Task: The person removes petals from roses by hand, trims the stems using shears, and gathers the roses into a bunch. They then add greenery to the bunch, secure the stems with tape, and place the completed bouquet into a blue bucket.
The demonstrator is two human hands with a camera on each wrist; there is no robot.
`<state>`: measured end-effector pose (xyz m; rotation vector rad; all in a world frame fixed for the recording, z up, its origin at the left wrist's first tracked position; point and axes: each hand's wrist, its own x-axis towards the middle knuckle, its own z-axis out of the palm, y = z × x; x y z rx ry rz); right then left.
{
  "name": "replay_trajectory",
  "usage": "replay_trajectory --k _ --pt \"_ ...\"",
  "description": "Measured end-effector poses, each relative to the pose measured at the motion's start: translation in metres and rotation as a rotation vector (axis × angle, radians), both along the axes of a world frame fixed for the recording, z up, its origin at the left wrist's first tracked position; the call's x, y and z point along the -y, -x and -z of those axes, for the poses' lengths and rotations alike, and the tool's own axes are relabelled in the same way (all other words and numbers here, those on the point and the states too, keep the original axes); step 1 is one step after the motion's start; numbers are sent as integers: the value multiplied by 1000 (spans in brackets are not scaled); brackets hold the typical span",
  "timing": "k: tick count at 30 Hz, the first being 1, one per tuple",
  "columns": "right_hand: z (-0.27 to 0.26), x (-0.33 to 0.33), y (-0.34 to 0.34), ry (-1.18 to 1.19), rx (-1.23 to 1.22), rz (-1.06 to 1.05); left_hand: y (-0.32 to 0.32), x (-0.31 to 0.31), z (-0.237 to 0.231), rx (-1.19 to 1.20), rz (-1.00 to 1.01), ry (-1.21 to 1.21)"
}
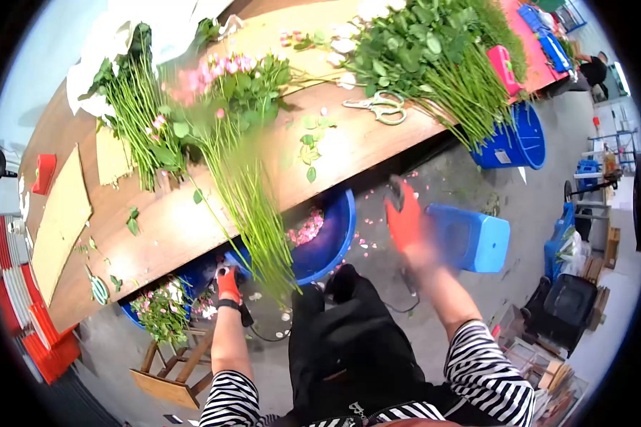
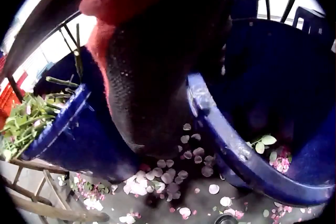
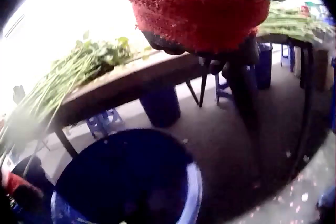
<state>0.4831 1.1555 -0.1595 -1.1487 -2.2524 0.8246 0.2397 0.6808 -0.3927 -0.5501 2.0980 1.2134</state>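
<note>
Both hands wear red gloves with dark palms. The right hand (image 1: 404, 219) is held out over the floor beside a blue stool, thumb and fingers apart and nothing between them; its glove (image 3: 197, 19) fills the top of the right wrist view. Under the table edge, the left hand (image 1: 228, 285) hangs low between two blue bins. In the left wrist view its glove (image 2: 152, 40) is dark and close to a bin's rim (image 2: 231, 148); whether it grips anything is hidden. Pink petals (image 1: 308, 228) lie inside the large bin (image 1: 349, 228). Long green stems (image 1: 253, 213) overhang the table edge above that bin.
On the wooden table (image 1: 171, 245) lie pink roses (image 1: 224, 67), a leafy bundle (image 1: 413, 53) and scissors (image 1: 381, 107). The blue stool (image 1: 477, 240) stands right of the right hand. A wooden stool (image 1: 164, 384) is at lower left. Petals (image 2: 168, 176) litter the floor.
</note>
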Motion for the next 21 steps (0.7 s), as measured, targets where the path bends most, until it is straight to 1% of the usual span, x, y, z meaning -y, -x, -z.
replay_trajectory --k 1,2,3,4,5,6,8,9,12,13,14,15,16,17,18,19,20,21 --pt "-26 -18 8 -162 37 -49 -13 -4 -34 -47 -70 -85" --pt "-39 -40 22 -182 39 -58 -21 -13 -70 -103 -143 -175" --pt "-59 -60 41 -238 68 -85 -26 -11 -92 -21 -207 -163" --pt "-52 -86 58 -280 164 -60 -28 40 -15 -234 -187 -80" --pt "-35 -116 69 -381 193 -164 -35 45 -39 -192 -155 -121" --pt "-27 -133 84 -472 277 -181 -44 39 -74 -155 -129 -167" --pt "-25 -147 104 -556 454 -208 -65 15 -153 -241 29 51" --pt "-28 -145 112 -671 394 -179 -73 10 -171 -217 -60 -20" --pt "-56 -114 127 -369 356 -222 -96 -9 -216 -310 -173 -9" --pt "-51 -90 128 -294 341 -324 -104 -27 -238 -362 -216 74" --pt "-47 -85 140 -214 307 -439 -112 -65 -262 -477 -255 175" --pt "-46 -77 148 -202 250 -444 -120 -90 -280 -579 -272 273" --pt "-45 -73 158 -191 189 -445 -122 -133 -310 -684 -287 370" --pt "-44 -73 170 -94 167 -440 -124 -182 -339 -729 -350 235" --pt "-45 -75 179 3 151 -437 -122 -179 -314 -868 -233 226" --pt "-59 -80 185 73 149 -470 -123 -203 -322 -950 -112 326" --pt "-63 -89 186 120 87 -535 -122 -237 -333 -1021 9 427" --pt "-65 -98 181 170 31 -600 -119 -265 -348 -1008 91 479"
